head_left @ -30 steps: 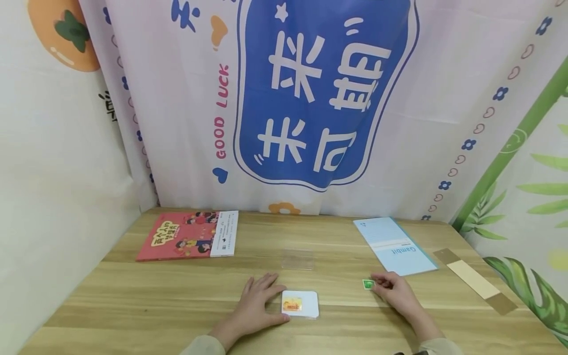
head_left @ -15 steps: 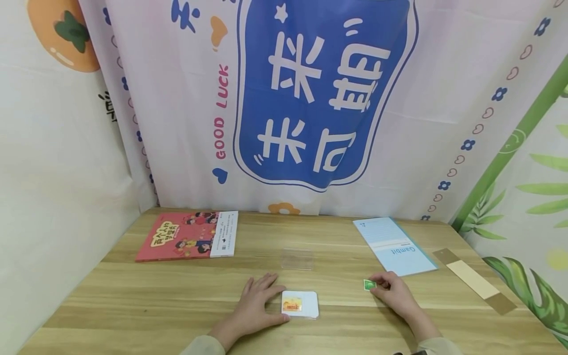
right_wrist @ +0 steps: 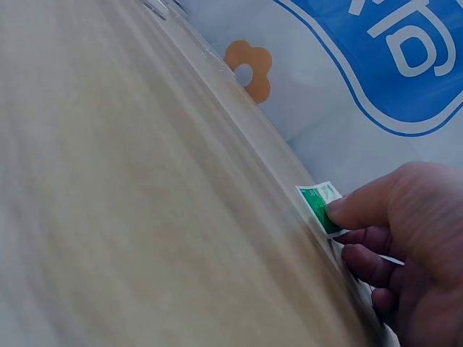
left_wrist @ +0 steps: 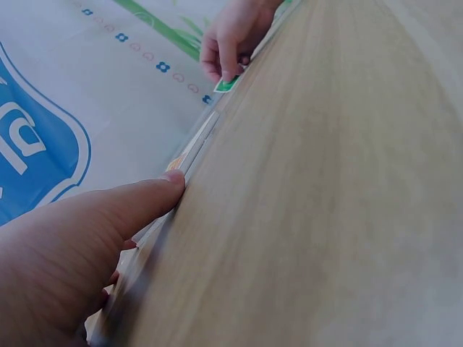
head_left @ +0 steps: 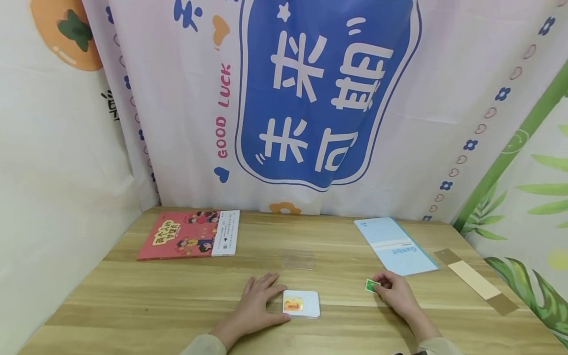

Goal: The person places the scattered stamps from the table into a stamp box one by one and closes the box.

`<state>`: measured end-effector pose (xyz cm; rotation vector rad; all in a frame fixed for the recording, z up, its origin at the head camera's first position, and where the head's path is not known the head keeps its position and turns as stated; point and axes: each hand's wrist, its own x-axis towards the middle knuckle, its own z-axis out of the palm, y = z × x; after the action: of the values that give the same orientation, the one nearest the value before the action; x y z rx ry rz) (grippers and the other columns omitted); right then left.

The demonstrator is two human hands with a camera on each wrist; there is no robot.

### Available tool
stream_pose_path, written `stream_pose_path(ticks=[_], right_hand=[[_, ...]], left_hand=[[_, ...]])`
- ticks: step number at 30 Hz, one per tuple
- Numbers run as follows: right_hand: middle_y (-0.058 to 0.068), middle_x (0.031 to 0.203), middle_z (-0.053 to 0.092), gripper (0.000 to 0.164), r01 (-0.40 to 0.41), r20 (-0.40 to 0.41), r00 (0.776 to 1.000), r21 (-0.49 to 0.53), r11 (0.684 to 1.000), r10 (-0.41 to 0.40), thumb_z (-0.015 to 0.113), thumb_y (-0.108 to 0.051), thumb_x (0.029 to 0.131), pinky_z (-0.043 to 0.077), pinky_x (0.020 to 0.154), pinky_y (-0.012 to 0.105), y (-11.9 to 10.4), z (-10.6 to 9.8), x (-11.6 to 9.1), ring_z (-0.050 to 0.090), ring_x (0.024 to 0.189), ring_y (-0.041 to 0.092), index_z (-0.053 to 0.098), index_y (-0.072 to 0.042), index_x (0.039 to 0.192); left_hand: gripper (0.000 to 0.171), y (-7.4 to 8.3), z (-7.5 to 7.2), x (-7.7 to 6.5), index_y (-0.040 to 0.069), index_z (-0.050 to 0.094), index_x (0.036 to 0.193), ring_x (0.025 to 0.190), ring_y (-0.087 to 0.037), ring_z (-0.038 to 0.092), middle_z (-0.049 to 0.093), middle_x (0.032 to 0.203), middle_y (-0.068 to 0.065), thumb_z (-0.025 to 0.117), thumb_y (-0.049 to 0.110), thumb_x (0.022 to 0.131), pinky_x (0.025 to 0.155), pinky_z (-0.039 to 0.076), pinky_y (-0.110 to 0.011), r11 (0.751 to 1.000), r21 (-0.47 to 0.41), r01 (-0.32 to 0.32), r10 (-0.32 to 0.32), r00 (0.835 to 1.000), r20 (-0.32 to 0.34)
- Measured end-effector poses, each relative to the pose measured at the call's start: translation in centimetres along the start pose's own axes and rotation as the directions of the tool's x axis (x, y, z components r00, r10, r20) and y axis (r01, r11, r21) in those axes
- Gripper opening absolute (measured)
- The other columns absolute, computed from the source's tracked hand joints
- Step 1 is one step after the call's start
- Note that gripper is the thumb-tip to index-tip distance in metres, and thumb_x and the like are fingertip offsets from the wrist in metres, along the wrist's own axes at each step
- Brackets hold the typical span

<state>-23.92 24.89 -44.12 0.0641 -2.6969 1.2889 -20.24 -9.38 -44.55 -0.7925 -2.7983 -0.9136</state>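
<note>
In the head view a white, round-cornered card (head_left: 311,303) lies on the wooden table, a clear edge showing at its bottom. An orange-yellow stamp (head_left: 293,304) is on its left half. My left hand (head_left: 255,308) rests on the table with fingers spread, thumb and index fingertips touching the card's left corners. The left wrist view shows the thumb (left_wrist: 145,202) against the card's edge. Off to the right, my right hand (head_left: 397,294) pinches a small green stamp (right_wrist: 314,204) with a white border between thumb and index finger, just above the table.
Behind the card lies a clear plastic rectangle (head_left: 298,260). A red picture book (head_left: 186,235) is at the back left. The blue notebook (head_left: 395,246) lies at the back right, beside a tan-and-brown strip (head_left: 475,280). A printed cloth (head_left: 199,98) hangs behind the table (head_left: 133,305).
The green stamp has tilted and turned slightly in my right hand's fingers. My left hand and the card hold their place; the whole view has shifted a little.
</note>
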Motion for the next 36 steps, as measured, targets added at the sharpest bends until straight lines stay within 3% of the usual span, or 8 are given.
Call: stream_pose_path(ticks=[7, 16, 20, 25, 31, 36], right_hand=[[0.005, 0.070, 0.054, 0.009, -0.002, 0.020, 1.000, 0.051, 0.999, 0.001, 0.059, 0.002, 0.076, 0.040, 0.052, 0.022, -0.3, 0.0, 0.0, 0.047, 0.061, 0.014, 0.059, 0.002, 0.085], [0.014, 0.081, 0.053, 0.019, -0.030, 0.107, 0.994, 0.260, 0.965, 0.002, 0.052, 0.007, 0.080, 0.048, 0.053, 0.025, -1.8, 0.6, -0.1, 0.055, 0.060, 0.018, 0.056, 0.011, 0.098], [0.013, 0.080, 0.050, 0.025, -0.040, 0.148, 0.989, 0.289, 0.956, -0.003, 0.054, 0.006, 0.080, 0.046, 0.046, 0.023, -3.1, 0.9, 0.1, 0.054, 0.057, 0.018, 0.054, 0.011, 0.104], [0.012, 0.076, 0.052, 0.023, -0.010, 0.178, 0.983, 0.300, 0.954, -0.046, 0.056, 0.006, 0.078, 0.046, 0.046, 0.023, -4.5, 1.6, 0.6, 0.053, 0.057, 0.016, 0.054, 0.012, 0.100], [0.012, 0.080, 0.056, 0.022, -0.016, 0.253, 0.964, 0.367, 0.930, -0.083, 0.056, 0.007, 0.078, 0.050, 0.059, 0.027, -5.7, 2.9, 0.7, 0.054, 0.067, 0.016, 0.053, 0.013, 0.099], [0.013, 0.081, 0.058, 0.024, 0.029, 0.312, 0.937, 0.385, 0.922, -0.160, 0.057, 0.005, 0.078, 0.050, 0.061, 0.028, -6.8, 4.1, 0.4, 0.054, 0.068, 0.019, 0.055, 0.012, 0.101]], left_hand=[[0.067, 0.0, 0.0, 0.0, 0.012, 0.054, 0.116, 0.122, -0.031, 0.024, 0.034, 0.132, -0.014, 0.059, 0.059, 0.067, 0.096, 0.004, -0.055, 1.000, -0.003, 0.008, -0.008, 1.000, 0.002], [0.066, 0.2, -0.1, -0.2, 0.012, 0.053, 0.117, 0.123, -0.030, 0.023, 0.034, 0.133, -0.014, 0.060, 0.056, 0.068, 0.097, 0.003, -0.053, 1.000, 0.009, 0.019, -0.019, 1.000, 0.014], [0.065, 0.3, -0.2, 0.1, 0.012, 0.054, 0.116, 0.123, -0.030, 0.024, 0.035, 0.132, -0.014, 0.062, 0.055, 0.068, 0.097, 0.004, -0.053, 1.000, 0.018, 0.008, -0.008, 1.000, 0.004], [0.064, 0.2, -0.1, 0.7, 0.013, 0.054, 0.116, 0.123, -0.030, 0.024, 0.035, 0.132, -0.014, 0.061, 0.055, 0.069, 0.097, 0.005, -0.053, 0.999, 0.034, -0.005, 0.005, 1.000, -0.003], [0.065, 0.3, -0.1, 0.8, 0.016, 0.053, 0.118, 0.124, -0.027, 0.021, 0.032, 0.134, -0.011, 0.059, 0.058, 0.069, 0.098, 0.004, -0.051, 0.999, 0.052, 0.017, -0.018, 1.000, 0.019], [0.065, 0.3, -0.4, 0.4, 0.015, 0.053, 0.118, 0.124, -0.027, 0.021, 0.032, 0.134, -0.011, 0.060, 0.057, 0.069, 0.098, 0.004, -0.051, 0.997, 0.071, 0.033, -0.035, 0.999, 0.027]])
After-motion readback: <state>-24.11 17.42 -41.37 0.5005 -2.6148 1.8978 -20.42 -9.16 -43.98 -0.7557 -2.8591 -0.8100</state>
